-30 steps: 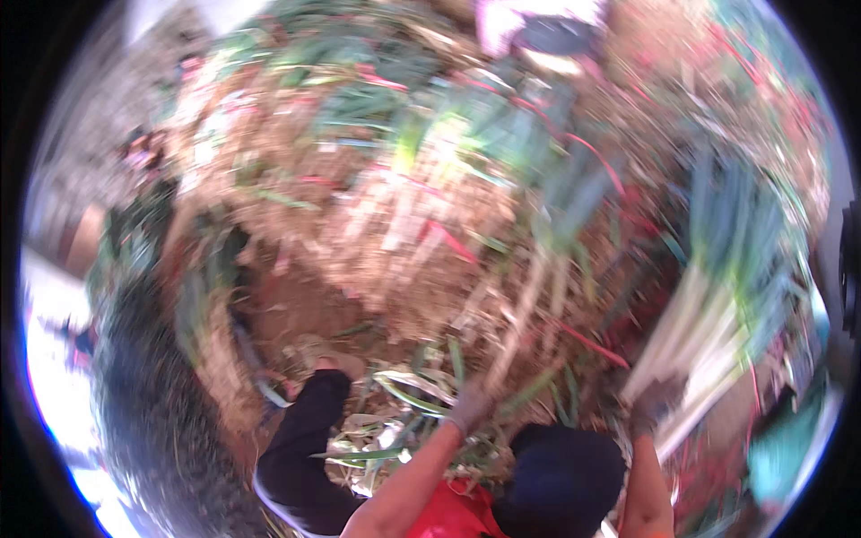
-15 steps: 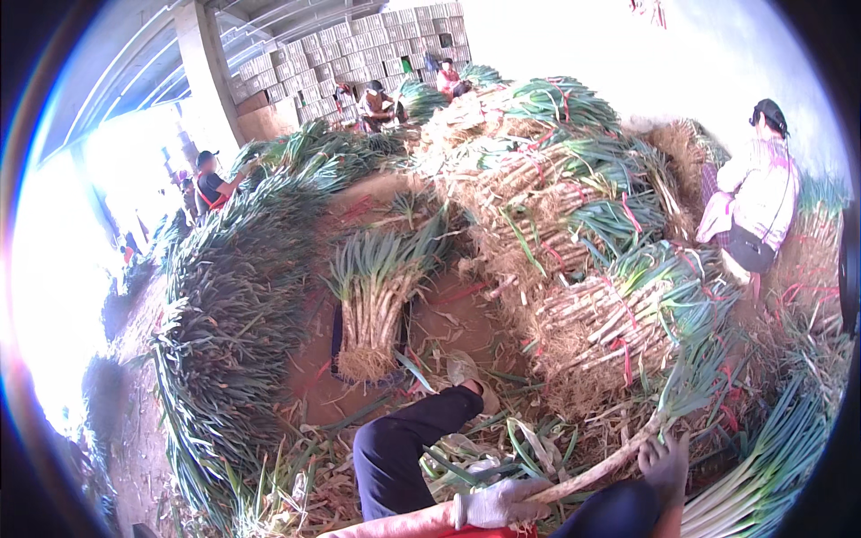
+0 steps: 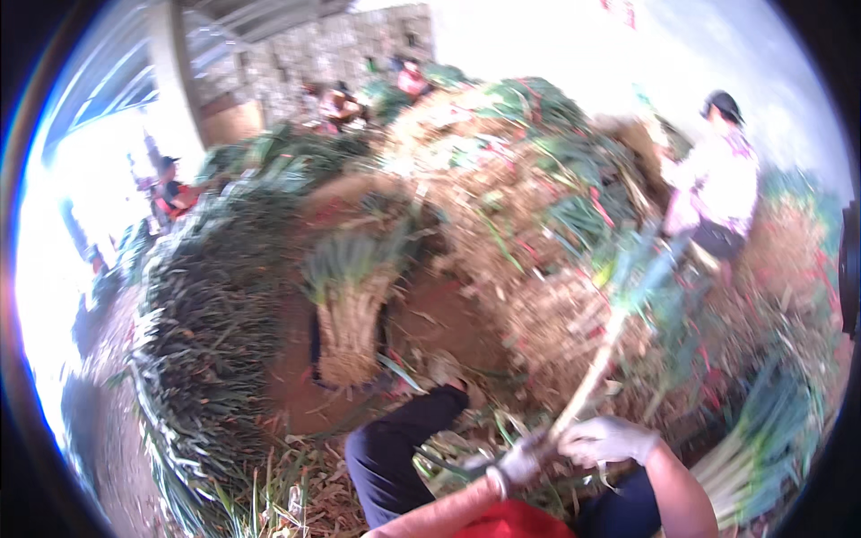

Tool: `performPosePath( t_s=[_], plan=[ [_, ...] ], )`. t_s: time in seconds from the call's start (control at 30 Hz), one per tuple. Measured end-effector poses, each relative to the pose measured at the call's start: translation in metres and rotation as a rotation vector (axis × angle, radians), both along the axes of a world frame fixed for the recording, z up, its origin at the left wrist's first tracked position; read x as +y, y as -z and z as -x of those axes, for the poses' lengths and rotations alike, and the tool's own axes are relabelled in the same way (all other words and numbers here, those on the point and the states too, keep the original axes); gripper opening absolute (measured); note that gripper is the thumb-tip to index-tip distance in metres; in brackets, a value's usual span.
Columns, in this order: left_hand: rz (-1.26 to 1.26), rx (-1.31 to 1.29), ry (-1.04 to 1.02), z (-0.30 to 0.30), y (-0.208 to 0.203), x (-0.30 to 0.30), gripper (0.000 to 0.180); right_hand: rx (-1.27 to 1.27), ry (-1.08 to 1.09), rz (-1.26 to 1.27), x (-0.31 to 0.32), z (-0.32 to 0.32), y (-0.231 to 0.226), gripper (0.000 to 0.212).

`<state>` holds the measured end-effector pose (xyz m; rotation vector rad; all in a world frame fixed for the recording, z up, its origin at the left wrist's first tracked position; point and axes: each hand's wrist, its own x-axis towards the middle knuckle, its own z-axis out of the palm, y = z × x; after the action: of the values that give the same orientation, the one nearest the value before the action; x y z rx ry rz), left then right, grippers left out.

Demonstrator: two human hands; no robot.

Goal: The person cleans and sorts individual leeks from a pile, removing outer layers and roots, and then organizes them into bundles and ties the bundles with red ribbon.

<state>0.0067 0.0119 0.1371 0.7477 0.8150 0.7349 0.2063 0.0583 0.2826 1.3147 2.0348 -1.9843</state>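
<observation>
Both my hands wear pale gloves and meet low in the picture. My left hand [image 3: 518,462] grips the lower end of a long green onion stalk [image 3: 599,359]. My right hand [image 3: 608,438] closes around the same stalk just above it. The stalk rises up and to the right, its green leaves [image 3: 647,269] blurred. My dark-trousered knee [image 3: 404,439] lies to the left of the hands.
Big heaps of green onions [image 3: 215,323] and rooty bundles [image 3: 350,323] surround me. A tied bundle [image 3: 762,439] lies at the right. A person in a pale top [image 3: 713,193] works at the right, others sit far back [image 3: 336,103] and at the left [image 3: 170,193].
The view has swung up from the pile to the wider yard. Both hands have come together on one stalk, now lifted up to the right.
</observation>
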Motion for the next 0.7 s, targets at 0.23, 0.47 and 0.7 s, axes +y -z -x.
performPosePath(
  t_s=[0.23,0.47,0.7],
  plan=[
    [0.023,0.12,-0.105,0.013,-0.056,-0.007,0.016,0.015,0.674,-0.357,0.054,-0.049,0.045,0.018],
    [-0.171,0.01,-0.016,0.022,-0.052,-0.05,0.042,0.392,1.119,0.042,0.076,-0.09,0.076,0.064],
    [-0.253,0.315,0.216,0.03,-0.022,-0.073,0.038,1.156,1.307,0.09,0.103,-0.096,0.086,0.025]
  ],
)
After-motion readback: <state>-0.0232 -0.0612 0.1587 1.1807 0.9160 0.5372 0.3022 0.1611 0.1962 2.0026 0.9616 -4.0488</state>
